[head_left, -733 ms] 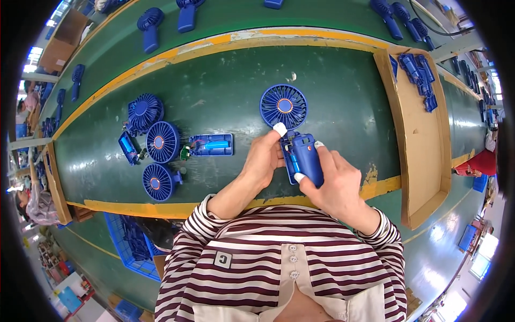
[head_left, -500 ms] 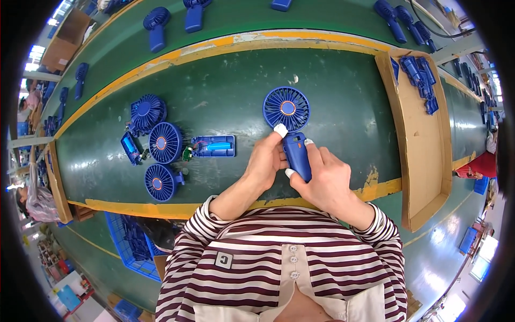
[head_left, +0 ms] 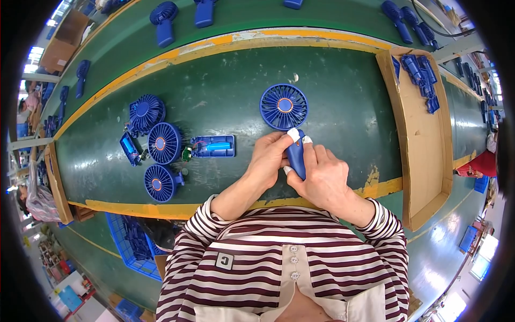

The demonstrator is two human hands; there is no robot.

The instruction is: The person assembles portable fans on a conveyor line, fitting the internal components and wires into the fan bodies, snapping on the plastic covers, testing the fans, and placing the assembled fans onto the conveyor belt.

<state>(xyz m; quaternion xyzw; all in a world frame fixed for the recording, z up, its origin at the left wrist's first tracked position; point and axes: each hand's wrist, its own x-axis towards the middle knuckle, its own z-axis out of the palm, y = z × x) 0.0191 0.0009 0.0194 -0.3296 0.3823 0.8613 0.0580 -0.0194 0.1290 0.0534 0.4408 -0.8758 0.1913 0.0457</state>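
A blue handheld fan (head_left: 284, 106) with a round slatted head and an orange-ringed hub lies before me at the middle of the green workbench. Both hands grip its handle. My left hand (head_left: 266, 159) has its white-covered thumb pressed on the top of the handle, near the neck; its other fingers curl in behind. My right hand (head_left: 323, 174) closes around the handle's right side and lower end, with white covers on its thumb and a fingertip. Left of my hands lies an opened handle shell (head_left: 226, 138) with a light-blue battery cell, beside a small green circuit board (head_left: 186, 154).
More fan heads (head_left: 164, 143) and another open shell (head_left: 129, 148) cluster at the left. A shallow cardboard tray (head_left: 418, 198) with blue casing parts (head_left: 420, 75) stands at the right. Beyond the yellow bench edge, finished-looking fans (head_left: 165, 24) lie on a green belt.
My left thumb has shifted right from the neck onto the handle's top, covering its small display. The fan has tilted slightly and its head moved a little left. Fans on the far belt moved right.
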